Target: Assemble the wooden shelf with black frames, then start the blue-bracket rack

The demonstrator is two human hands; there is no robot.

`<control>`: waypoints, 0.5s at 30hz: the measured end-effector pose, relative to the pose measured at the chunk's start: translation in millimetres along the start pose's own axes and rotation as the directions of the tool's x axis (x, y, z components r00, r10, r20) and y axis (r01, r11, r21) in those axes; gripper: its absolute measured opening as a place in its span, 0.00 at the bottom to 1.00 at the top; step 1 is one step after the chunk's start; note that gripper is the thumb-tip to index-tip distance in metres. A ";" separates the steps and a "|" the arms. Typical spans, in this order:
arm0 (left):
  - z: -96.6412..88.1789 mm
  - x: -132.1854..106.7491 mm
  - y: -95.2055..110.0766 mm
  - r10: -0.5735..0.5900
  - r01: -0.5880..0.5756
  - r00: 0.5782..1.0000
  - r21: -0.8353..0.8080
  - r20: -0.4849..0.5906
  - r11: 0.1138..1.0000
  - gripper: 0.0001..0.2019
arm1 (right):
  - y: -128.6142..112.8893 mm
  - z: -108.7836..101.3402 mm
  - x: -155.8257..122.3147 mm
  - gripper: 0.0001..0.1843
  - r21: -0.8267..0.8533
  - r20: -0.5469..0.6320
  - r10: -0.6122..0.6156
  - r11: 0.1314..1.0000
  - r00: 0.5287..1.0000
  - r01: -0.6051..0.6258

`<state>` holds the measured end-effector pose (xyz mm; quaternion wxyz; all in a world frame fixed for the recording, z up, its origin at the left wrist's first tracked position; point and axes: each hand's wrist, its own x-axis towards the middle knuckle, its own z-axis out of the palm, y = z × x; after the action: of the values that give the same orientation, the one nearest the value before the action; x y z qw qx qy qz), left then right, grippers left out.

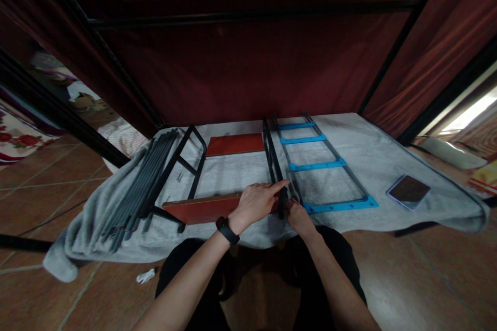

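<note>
My left hand, with a black watch on its wrist, wraps over the right end of the near reddish-brown board. One finger stretches to the black metal side frame. At the outer side of that frame's near end, my right hand has its fingers pinched together; anything between them is hidden. The far reddish-brown board lies between the two side frames. At the left stands the other black side frame, touching or close to the near board.
Grey metal tubes lie bundled at the left on the grey blanket. Small screws rest inside the left frame. A blue-runged rack and a phone lie at the right. Black bed posts surround the bed.
</note>
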<state>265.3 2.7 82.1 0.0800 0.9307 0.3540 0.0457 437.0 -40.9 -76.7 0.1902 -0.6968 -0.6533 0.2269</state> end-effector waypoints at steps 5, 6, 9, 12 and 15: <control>0.7 -0.5 -0.9 0.018 -0.018 1.000 -0.002 -0.015 1.000 0.30 | -0.4 1.0 2.4 0.14 -0.056 0.007 -0.014 0.998 1.000 0.015; 0.9 -0.6 -1.2 0.022 -0.022 1.000 -0.001 -0.020 1.000 0.30 | -0.5 0.8 2.9 0.14 -0.057 0.007 -0.020 0.998 1.000 0.020; 1.7 -0.5 -2.0 0.020 -0.020 0.999 0.002 -0.027 1.000 0.30 | -0.7 -0.6 3.8 0.15 -0.029 0.014 -0.030 0.999 0.999 0.030; 1.8 -0.5 -1.7 0.018 -0.018 1.000 -0.005 -0.021 1.000 0.30 | -1.8 -2.7 4.0 0.14 -0.018 0.013 -0.006 1.000 1.000 0.006; 0.8 -0.6 -0.4 0.005 -0.005 1.000 -0.004 -0.007 1.000 0.30 | -3.8 -4.5 3.7 0.13 -0.042 0.007 0.036 0.999 0.999 -0.035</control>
<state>264.7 2.5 81.2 0.0803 0.9313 0.3518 0.0497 436.6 -36.8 -71.1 0.1689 -0.7112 -0.6462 0.2193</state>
